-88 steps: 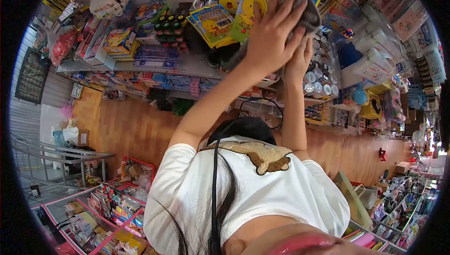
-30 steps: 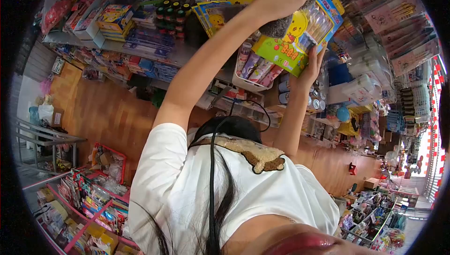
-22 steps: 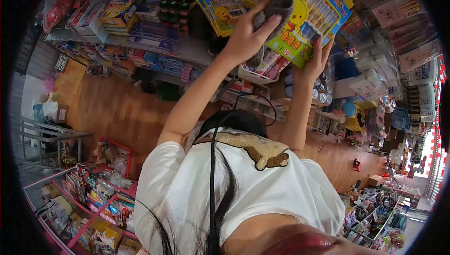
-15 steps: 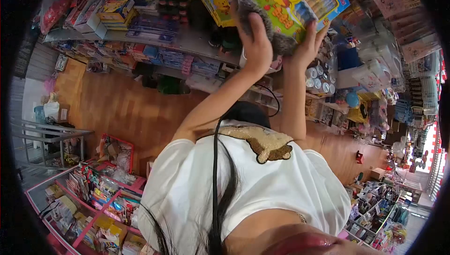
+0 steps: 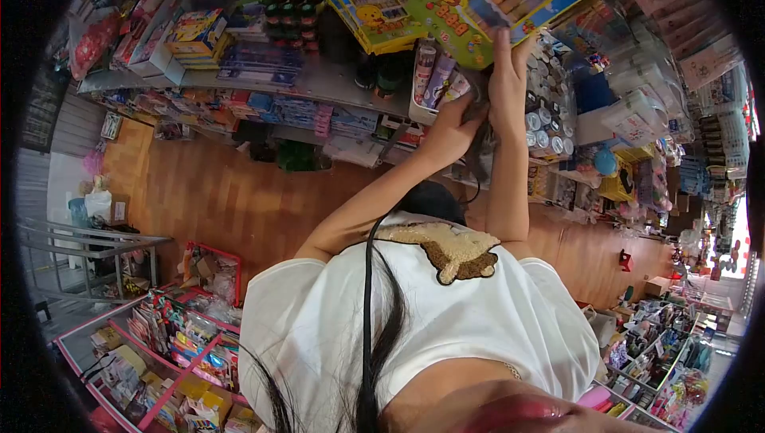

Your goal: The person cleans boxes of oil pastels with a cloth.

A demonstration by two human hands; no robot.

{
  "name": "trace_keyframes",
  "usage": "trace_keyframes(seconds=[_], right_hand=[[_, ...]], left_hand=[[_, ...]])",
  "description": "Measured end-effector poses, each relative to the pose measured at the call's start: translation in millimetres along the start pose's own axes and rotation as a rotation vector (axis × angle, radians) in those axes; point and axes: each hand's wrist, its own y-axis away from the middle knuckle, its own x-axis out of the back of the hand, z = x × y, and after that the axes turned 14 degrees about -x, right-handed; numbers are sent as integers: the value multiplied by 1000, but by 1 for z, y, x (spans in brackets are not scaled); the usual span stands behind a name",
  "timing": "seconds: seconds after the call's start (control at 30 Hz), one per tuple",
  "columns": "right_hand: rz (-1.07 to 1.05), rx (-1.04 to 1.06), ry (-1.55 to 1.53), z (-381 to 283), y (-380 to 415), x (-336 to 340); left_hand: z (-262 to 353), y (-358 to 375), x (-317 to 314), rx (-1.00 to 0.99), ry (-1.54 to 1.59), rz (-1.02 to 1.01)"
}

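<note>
My right hand (image 5: 507, 86) grips the lower edge of a flat crayon pack (image 5: 458, 23) with a yellow chick printed on it. Its window shows a row of coloured sticks. The pack is tilted and raised above the shelf. Just below it, my left hand (image 5: 456, 132) is closed around a grey fluffy cloth (image 5: 479, 154), which hangs down between the two wrists. Part of the cloth is hidden by the fingers. Similar chick packs (image 5: 378, 19) lie stacked on the shelf to the left. Beside my left hand, a white container (image 5: 420, 110) holds printed tubes.
A shelf (image 5: 335, 86) crowded with boxes, dark bottles (image 5: 293, 19) and packets runs across the front. Lidded round jars (image 5: 550, 126) stand to the right. A glass case with pink edges (image 5: 179, 369) is at lower left. Wooden floor (image 5: 215, 194) lies below the shelf.
My left hand has come down off the pack with the cloth, which now hangs bunched. The pack has shifted left in view, and the container of tubes has come into sight.
</note>
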Motion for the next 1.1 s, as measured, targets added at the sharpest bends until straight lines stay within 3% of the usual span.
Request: trace_keyframes(seconds=[0.13, 0.2, 0.3, 0.43, 0.53, 0.63, 0.67, 0.77, 0.83, 0.9, 0.97, 1.03, 1.1], right_hand=[[-15, 6, -128, 3, -5, 2], [12, -15, -101, -2, -4, 3], [-2, -29, -114, -5, -1, 2], [6, -10, -118, -10, 1, 3], [3, 69, -127, -7, -1, 6], [21, 24, -154, -5, -1, 12], [20, 10, -162, -4, -1, 16], [34, 42, -169, 1, -2, 18], [50, 74, -158, 1, 2, 17], [64, 108, -136, -4, 5, 15], [70, 177, -65, 1, 4, 18], [30, 243, -101, 3, 6, 17], [-54, 310, -239, 1, 9, 11]], left_hand=[[40, 3, 36, 190, -158, 10], [54, 8, 45, 182, -122, 116], [63, 4, 51, 2, -225, 239], [60, -3, 50, -518, -435, 283], [50, 2, 65, -761, -579, 146], [45, 6, 67, -1017, -407, 354], [43, 18, 72, -883, -327, 350], [26, 4, 70, -514, -95, 750], [20, -25, 69, -478, -215, 783], [21, -37, 61, -500, -211, 660], [25, -44, 48, -567, -88, 381], [28, -43, 28, -608, -343, 191], [48, -44, 7, -690, -397, -41]])
